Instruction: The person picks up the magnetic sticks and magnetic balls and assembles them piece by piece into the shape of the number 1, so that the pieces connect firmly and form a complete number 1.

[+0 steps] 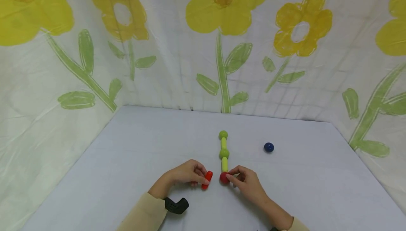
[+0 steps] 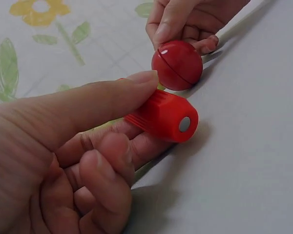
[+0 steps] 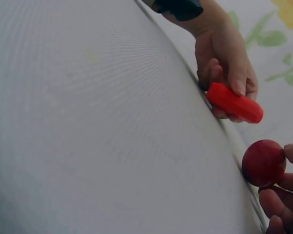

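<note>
Between thumb and fingers my left hand (image 1: 191, 173) pinches a red magnetic rod (image 2: 168, 117), whose near end shows a round silver spot. To its right, my right hand (image 1: 248, 182) holds a dark red ball (image 1: 224, 178) by its side with thumb and fingertips. That ball sits at the near end of a line on the table: a yellow-green rod (image 1: 224, 164), a green ball (image 1: 224, 153), another yellow-green rod (image 1: 223, 143) and a far green ball (image 1: 223, 134). In the head view a small gap separates the red rod from the red ball.
A dark blue ball (image 1: 269, 147) lies on the white table (image 1: 152, 135) to the right of the line. Behind the table hangs a pale curtain (image 1: 177, 65) painted with yellow flowers. A black wrist device (image 1: 177, 206) is strapped over my left sleeve.
</note>
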`<state>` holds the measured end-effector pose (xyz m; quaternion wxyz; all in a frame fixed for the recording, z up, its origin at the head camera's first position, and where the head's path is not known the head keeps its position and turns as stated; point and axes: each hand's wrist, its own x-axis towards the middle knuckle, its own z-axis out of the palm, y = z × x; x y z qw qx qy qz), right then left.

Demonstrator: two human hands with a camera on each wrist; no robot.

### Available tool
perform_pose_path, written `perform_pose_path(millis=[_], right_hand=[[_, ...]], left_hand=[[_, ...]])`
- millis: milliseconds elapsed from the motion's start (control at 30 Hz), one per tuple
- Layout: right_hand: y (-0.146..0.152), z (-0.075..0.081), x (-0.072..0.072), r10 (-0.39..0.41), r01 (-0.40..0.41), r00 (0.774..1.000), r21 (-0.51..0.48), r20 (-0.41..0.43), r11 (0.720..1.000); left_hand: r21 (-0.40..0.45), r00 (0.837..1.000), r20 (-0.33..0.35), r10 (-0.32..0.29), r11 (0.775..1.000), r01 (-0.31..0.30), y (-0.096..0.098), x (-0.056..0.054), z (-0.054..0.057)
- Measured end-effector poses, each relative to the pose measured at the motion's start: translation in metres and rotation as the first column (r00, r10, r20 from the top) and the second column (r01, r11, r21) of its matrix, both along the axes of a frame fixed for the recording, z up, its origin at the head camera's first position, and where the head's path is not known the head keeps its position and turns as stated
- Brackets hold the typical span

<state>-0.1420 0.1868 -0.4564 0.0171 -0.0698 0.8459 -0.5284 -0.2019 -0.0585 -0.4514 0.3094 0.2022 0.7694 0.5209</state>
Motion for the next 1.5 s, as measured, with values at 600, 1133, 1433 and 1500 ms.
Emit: perform_pose_path(millis=[600, 1133, 1433, 1500], right_hand=[[0.002, -0.001, -0.001, 0.019, -0.017, 0.999, -0.072, 0.026, 0.997], [0.002, 0.0, 0.0, 0.025, -0.024, 1.0, -0.078, 0.017, 0.997], [0.002, 0.0, 0.001, 0.043, -0.042, 0.999, -0.071, 0.005, 0.997], [0.001, 0.0, 0.001, 0.041, -0.041, 0.999, -0.074, 0.005, 0.996]], left_hand=[[-0.037, 0.995, 0.102, -0.013, 0.999, 0.017, 0.016, 0.019, 0.007], [-0.02, 0.998, 0.064, 0.02, 1.0, -0.019, 0.031, 0.026, 0.005], [-0.055, 0.999, 0.03, 0.028, 0.998, -0.026, 0.032, 0.027, 0.008], [-0.062, 0.999, 0.013, 0.029, 0.998, -0.028, 0.032, 0.026, 0.009]])
